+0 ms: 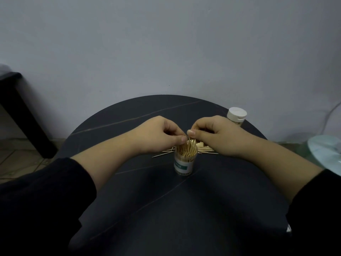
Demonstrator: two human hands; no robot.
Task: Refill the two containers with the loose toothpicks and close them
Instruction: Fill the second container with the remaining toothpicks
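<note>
A clear open container [184, 164] with a white and teal label stands at the middle of the round black table [166, 209], full of upright toothpicks. Just above its mouth, my left hand [158, 134] and my right hand [215, 134] meet, each pinching toothpicks between thumb and fingers. Loose toothpicks [204, 149] lie on the table behind the container, partly hidden by my hands. A second container [236, 115] with a white lid on top stands at the far right, behind my right hand.
A grey wall rises behind the table. A dark piece of furniture [22, 111] stands on the tiled floor at the left. A pale round object [326, 154] sits off the table's right edge.
</note>
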